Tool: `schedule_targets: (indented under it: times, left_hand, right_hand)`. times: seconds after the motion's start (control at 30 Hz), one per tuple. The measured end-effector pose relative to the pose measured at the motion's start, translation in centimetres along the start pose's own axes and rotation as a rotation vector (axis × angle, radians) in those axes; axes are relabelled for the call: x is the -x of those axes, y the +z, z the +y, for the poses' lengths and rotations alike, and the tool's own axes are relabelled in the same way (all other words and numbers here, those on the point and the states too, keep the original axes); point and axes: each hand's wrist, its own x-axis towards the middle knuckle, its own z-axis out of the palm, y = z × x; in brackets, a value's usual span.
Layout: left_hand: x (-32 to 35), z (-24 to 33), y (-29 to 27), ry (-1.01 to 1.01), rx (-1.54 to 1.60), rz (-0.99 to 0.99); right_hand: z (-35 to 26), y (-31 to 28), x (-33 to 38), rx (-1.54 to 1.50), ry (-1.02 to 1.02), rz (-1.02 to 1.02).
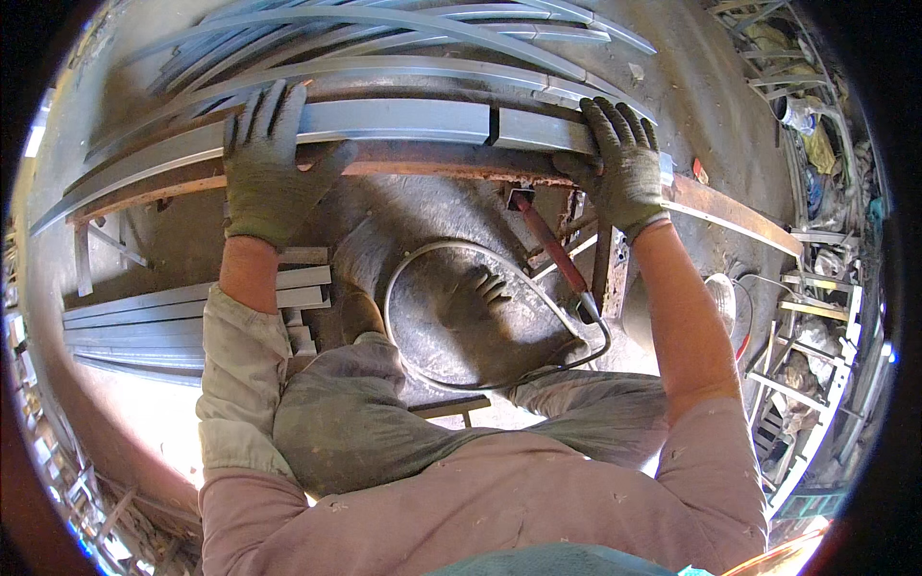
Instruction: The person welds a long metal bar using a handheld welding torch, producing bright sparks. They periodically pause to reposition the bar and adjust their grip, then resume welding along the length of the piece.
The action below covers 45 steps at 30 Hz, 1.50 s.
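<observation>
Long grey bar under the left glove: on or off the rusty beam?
On: the grey bar lies along the rusty beam, with the left hand laid across it.

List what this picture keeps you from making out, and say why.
All in the head view:
- Part of the long metal tube: covered by the left hand.
- Part of the short tube piece: covered by the right hand.
- Teal item: cut off by the lower edge.
- Clutter at right: too small and crowded to identify.
</observation>
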Motion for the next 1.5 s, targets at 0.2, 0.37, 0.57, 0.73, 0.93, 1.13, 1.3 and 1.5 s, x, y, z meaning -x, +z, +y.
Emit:
schedule_targets:
  times: [0.2,0.37,0.57,0.73,0.93,1.13,1.3,1.5]
  left_hand:
    - [-0.1,-1.1,1.6,-0.049,-0.040,-0.038]
    - [0.2,-0.7,2.5,-0.056,-0.045,-0.009]
    - [0.3,-0.6,2.2,-0.052,-0.030,-0.023]
    - [0.2,-0.5,2.3,-0.044,-0.031,-0.004]
    - [0.1,-0.5,1.7,-0.077,-0.033,-0.031]
    - [-0.2,-0.7,1.7,-0.077,0.013,-0.040]
    - [-1.1,-4.2,-1.2,-0.150,0.133,-0.392]
    - [-2.3,-12.7,-4.4,-0.098,-0.309,-0.624]
  right_hand:
    - [0.1,0.2,-0.3,-0.054,-0.043,0.010]
    - [-1.2,0.9,-1.0,-0.053,-0.083,0.034]
    - [-1.5,0.7,-1.1,-0.063,-0.081,0.040]
    - [-1.6,0.1,-1.2,-0.072,-0.042,-0.026]
    - [-1.9,-5.1,-0.4,-0.023,-0.006,0.151]
    - [-7.5,-7.0,8.0,-0.494,0.419,-0.588]
    - [-9.3,-4.5,8.9,0.144,0.024,-0.494]
    - [-10.4,-1.9,9.0,0.224,0.123,-0.819]
